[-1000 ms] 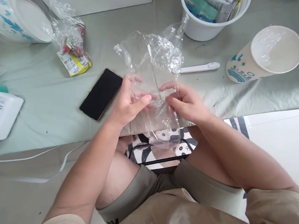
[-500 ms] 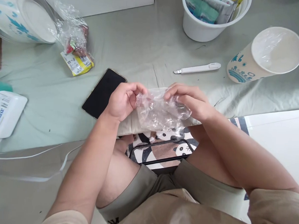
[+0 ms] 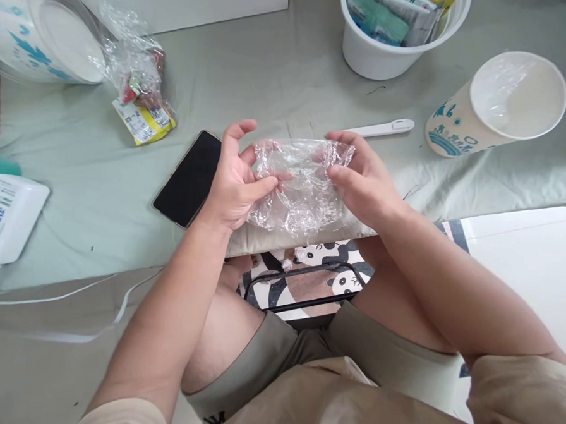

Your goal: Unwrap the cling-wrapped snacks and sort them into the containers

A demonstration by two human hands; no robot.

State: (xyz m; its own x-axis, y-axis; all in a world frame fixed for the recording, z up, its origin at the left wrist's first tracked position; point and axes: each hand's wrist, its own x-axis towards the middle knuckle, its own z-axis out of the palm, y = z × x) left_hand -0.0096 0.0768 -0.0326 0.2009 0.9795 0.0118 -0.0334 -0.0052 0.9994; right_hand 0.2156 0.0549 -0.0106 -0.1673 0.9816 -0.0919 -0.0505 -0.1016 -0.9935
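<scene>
Film [image 3: 300, 203], clear and crinkled, spans the gap between left hand [image 3: 232, 187] and right hand [image 3: 367, 181], above the near edge of the cloth-covered table [image 3: 251, 90]. Half a second ago it drooped beneath curled fingers; it is now spread into a flatter panel, which seems to leave more of its surface within the fingers' reach. Right hand: thumb in front, fingers closed behind, gripping the film's right side. Left hand: half open, index finger raised, thumb at the film's left side, other fingers partly seen through it; whether it pinches cannot be told. Counts: hands, two; held film, one; phone [image 3: 190, 178], one, just beside the left hand; white cutter [image 3: 387, 127], one, its left end hidden behind the right hand; standing paper cup [image 3: 453, 129], one; white tub [image 3: 381, 58], one, holding packets [image 3: 381, 18] too overlapped to number; yellow-edged packet [image 3: 145, 121], one, touching crumpled wrapping [image 3: 130, 52]
</scene>
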